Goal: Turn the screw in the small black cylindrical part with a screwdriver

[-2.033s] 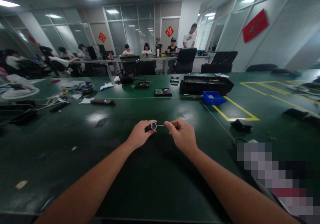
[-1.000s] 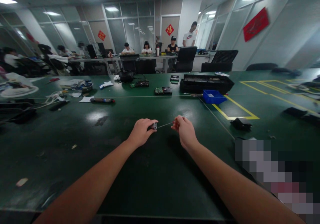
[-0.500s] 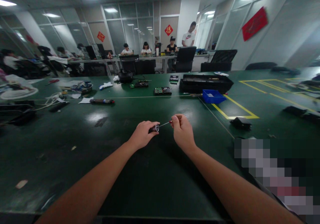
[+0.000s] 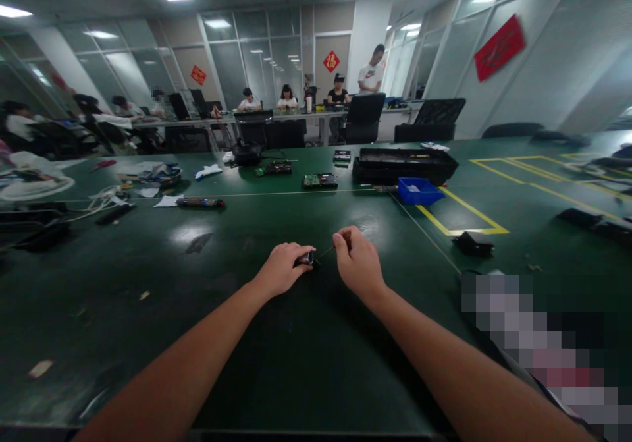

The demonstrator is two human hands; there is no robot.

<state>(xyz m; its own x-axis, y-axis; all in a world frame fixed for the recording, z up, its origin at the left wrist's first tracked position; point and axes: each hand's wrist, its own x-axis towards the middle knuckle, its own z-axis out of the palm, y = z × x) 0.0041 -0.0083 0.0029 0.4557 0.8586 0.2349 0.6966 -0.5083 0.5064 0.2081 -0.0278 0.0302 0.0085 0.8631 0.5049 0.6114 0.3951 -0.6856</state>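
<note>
Low over the green table (image 4: 276, 369), my left hand (image 4: 282, 269) is closed around a small dark cylinder (image 4: 307, 258) whose round silver end faces right. My right hand (image 4: 359, 261), a little to the right, pinches a thin screwdriver (image 4: 328, 251) with a reddish handle partly hidden by the fingers. Its shaft points left and down toward the cylinder's end, and a small gap shows between them. A tiny dark thing lies or hangs just right of the cylinder, too small to make out.
Ahead are a blue bin (image 4: 421, 192), a long black tray (image 4: 405, 166), a circuit board (image 4: 320, 180) and a cylindrical tool (image 4: 201, 202). A black block (image 4: 474, 243) sits at right. Cables (image 4: 101, 201) lie at left. Several people sit or stand beyond the table.
The screwdriver tip has come away from the cylinder's end, and its handle is now more covered by my right fingers. The cylinder has dipped slightly in my left hand.
</note>
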